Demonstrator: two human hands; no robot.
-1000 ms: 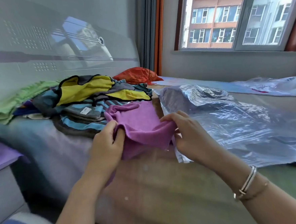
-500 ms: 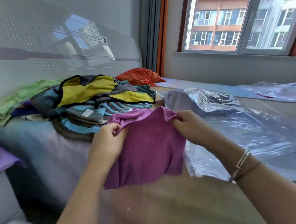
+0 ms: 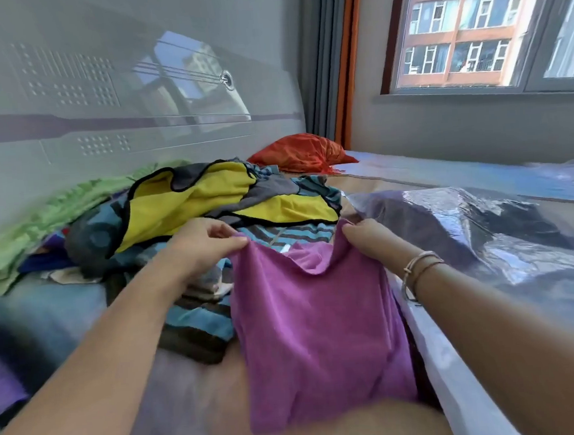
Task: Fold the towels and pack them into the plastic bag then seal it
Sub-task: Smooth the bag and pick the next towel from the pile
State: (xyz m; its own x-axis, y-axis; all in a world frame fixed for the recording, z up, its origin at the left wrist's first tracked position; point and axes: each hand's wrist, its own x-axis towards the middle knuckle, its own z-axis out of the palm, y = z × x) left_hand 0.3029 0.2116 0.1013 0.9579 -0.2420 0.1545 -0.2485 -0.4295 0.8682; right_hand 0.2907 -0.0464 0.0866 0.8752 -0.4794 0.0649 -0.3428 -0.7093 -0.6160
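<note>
A purple towel (image 3: pixel 317 330) hangs unfolded in front of me over the bed. My left hand (image 3: pixel 203 248) pinches its top left corner and my right hand (image 3: pixel 368 240) pinches its top right corner, so the top edge sags between them. To the right lies a clear plastic bag (image 3: pixel 504 236) with dark cloth showing inside. A heap of unfolded towels (image 3: pixel 210 202), yellow, grey and blue-striped, lies behind my hands.
A green cloth (image 3: pixel 41 221) lies at the far left against the headboard. An orange bundle (image 3: pixel 300 153) sits at the back near the curtain. The bed surface (image 3: pixel 196 393) stretches below the towel. A window is at the upper right.
Both hands have lifted the purple towel off the bed and spread it apart by its top corners; it now hangs open. The view has tilted and moved closer.
</note>
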